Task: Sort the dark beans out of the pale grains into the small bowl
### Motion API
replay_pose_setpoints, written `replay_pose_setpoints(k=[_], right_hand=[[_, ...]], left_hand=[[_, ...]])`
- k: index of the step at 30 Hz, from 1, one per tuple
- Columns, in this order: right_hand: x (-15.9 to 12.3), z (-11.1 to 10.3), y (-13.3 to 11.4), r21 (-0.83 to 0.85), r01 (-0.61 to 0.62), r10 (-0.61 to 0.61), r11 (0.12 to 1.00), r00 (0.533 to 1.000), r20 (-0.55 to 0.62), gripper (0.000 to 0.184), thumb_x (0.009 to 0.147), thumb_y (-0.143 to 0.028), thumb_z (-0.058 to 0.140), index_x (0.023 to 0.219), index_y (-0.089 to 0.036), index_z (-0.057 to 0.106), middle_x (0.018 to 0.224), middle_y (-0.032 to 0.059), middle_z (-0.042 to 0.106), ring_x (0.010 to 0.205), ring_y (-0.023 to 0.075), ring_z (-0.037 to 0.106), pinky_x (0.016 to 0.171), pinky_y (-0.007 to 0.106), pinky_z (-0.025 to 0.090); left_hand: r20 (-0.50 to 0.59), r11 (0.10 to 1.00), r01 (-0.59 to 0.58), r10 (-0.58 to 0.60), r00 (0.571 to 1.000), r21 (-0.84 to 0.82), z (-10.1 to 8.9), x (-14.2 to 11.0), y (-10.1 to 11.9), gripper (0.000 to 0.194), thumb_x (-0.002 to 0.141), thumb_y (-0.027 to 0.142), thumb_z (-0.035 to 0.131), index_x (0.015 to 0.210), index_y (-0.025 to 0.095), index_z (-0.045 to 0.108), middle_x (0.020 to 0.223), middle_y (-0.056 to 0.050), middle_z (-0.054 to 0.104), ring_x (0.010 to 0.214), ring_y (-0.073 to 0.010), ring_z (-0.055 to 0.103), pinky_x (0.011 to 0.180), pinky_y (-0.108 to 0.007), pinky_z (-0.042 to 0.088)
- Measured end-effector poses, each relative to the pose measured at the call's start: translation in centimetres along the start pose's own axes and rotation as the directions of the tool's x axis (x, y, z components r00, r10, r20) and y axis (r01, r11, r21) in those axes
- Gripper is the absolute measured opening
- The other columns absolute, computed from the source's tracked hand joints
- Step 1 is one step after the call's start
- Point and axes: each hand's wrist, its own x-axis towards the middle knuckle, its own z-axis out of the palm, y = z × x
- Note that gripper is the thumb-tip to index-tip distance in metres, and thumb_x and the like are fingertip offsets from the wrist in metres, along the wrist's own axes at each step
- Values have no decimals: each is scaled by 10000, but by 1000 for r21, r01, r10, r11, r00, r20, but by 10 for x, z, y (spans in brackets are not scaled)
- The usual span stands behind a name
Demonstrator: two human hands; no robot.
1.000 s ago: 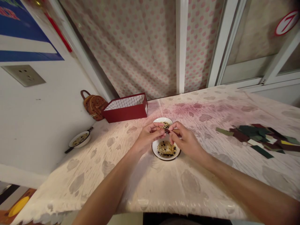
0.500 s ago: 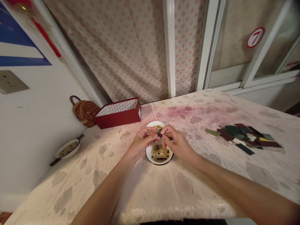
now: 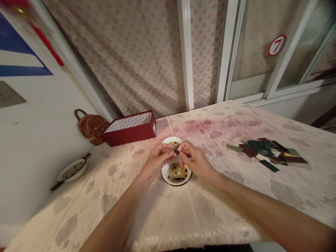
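Note:
Over a white plate with a dark rim (image 3: 163, 174) my left hand (image 3: 156, 162) and my right hand (image 3: 194, 162) meet. Between their fingertips they pinch a small dark red piece (image 3: 177, 152), too small for me to tell its material. A heap of pale and dark seeds (image 3: 177, 172) lies in the plate below my hands, and more seeds (image 3: 174, 144) show beyond my fingers. My hands hide the middle of the plate.
A red open box (image 3: 128, 131) and a small studded brown bag (image 3: 90, 127) stand at the far left. A white long-handled pan of seeds (image 3: 71, 170) sits lower left. Dark green, maroon and cream paper strips (image 3: 265, 155) lie to the right on the patterned tablecloth (image 3: 210, 210).
My view has turned, so the whole scene has shifted left and looks slightly smaller. My hands still pinch the dark red piece over the plate.

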Motion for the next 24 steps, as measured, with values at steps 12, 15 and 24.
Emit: replay_pose_setpoints(k=[12, 15, 24], right_hand=[[6, -3, 7, -130, -24, 6, 991, 990, -141, 36, 926, -275, 471, 947, -246, 474, 573, -76, 602, 521, 149, 550, 584, 263, 386], [6, -4, 7, -120, -16, -4, 993, 987, -163, 47, 931, -294, 467, 950, -251, 468, 575, -76, 599, 526, 156, 554, 589, 270, 396], [6, -7, 7, -126, 14, -42, 992, 974, -223, 41, 929, -291, 477, 945, -253, 472, 566, -78, 596, 522, 156, 563, 596, 272, 415]], left_hand=[[-54, 653, -331, 496, 867, 681, -26, 33, -10, 159, 798, 207, 696, 954, 181, 689, 938, -55, 737, 888, -168, 695, 831, -295, 534], [-6, 499, -333, 562, 827, 800, -15, 4, 7, 153, 845, 238, 663, 989, 210, 704, 1015, -53, 735, 919, -185, 683, 798, -302, 532], [401, 692, -220, -110, 909, 688, 28, -149, -33, 191, 945, 482, 597, 1097, 451, 709, 960, 5, 717, 806, -209, 673, 675, -388, 585]])
